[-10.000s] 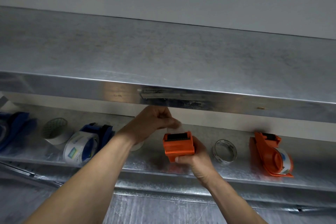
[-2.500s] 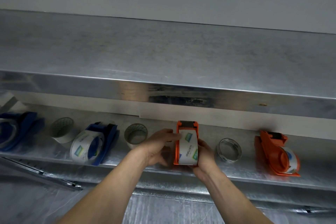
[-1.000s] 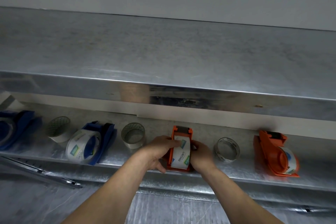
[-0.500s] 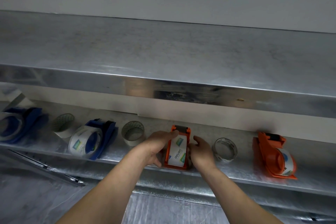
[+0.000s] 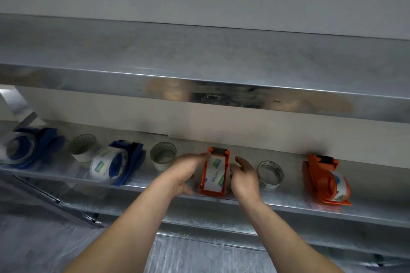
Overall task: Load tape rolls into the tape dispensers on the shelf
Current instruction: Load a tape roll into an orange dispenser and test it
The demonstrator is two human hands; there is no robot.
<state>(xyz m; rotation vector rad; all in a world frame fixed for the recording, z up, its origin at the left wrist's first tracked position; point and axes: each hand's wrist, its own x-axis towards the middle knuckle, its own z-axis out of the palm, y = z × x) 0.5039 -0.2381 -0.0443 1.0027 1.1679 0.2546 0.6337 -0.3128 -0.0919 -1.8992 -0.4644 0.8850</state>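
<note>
While the orange dispenser [image 5: 226,169] stands on the lower shelf [image 5: 277,205] near its front edge with a printed tape roll [image 5: 214,173] seated in it, my left hand [image 5: 182,174] sits just beside its left side, fingers straight, tips touching its top corner. My right hand [image 5: 243,178] hovers just right of it, fingers loosely spread, gripping nothing. 1 clear roll [image 5: 270,174] sits further right.

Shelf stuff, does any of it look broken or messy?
Nothing looks broken or spilled. One odd bit: a dark, grimy smear on the upper shelf, along its front edge, above the middle dispenser, which stands straight.
</note>
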